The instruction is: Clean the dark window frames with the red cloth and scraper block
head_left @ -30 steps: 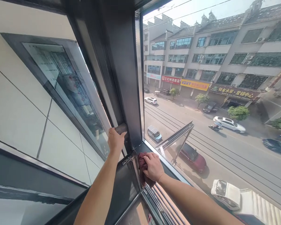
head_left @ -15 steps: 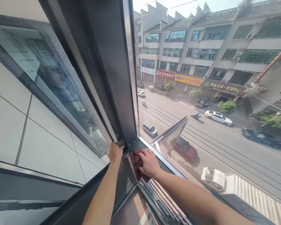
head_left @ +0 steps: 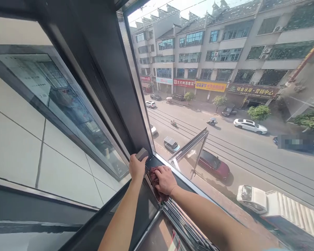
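My left hand [head_left: 137,168] is closed around a small dark grey block [head_left: 141,153], perhaps a sponge; its exact kind does not show. It is at the lower corner of the dark window frame [head_left: 136,122], close to the upright post. Just to the right, my right hand [head_left: 167,179] presses a crumpled maroon cloth [head_left: 155,174] onto the sill by the corner. The fingers are bent over the cloth and hide part of it. Below the cloth, metal sliding tracks [head_left: 183,219] run toward the lower right.
Window glass [head_left: 225,115] fills the right side, with a street and parked cars beyond it. An opened window sash [head_left: 191,146] juts outward past the sill. Left of the post, another pane shows a pale tiled wall [head_left: 15,150].
My left hand has moved up and right with the grey block, which now shows more fully. The right hand stays on the cloth at nearly the same spot. The view has shifted slightly.
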